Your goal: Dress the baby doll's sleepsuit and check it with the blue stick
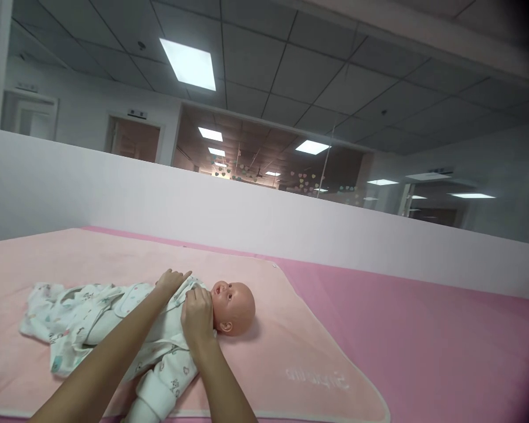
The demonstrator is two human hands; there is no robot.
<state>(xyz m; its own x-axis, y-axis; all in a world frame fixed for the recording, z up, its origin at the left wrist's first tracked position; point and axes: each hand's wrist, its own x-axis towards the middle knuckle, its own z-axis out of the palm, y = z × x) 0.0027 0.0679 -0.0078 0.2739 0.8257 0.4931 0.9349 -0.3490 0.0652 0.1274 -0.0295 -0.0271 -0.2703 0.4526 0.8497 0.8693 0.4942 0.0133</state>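
A baby doll lies on its back on a light pink blanket, head to the right. It wears a white patterned sleepsuit. My left hand rests on the far side of the doll's chest, fingers together and stretched toward the collar. My right hand sits at the doll's neck, fingers curled and pinching the sleepsuit's collar just below the chin.
The blanket lies on a darker pink surface. A low white partition wall runs behind it. Beyond are glass panels, doorways and ceiling lights.
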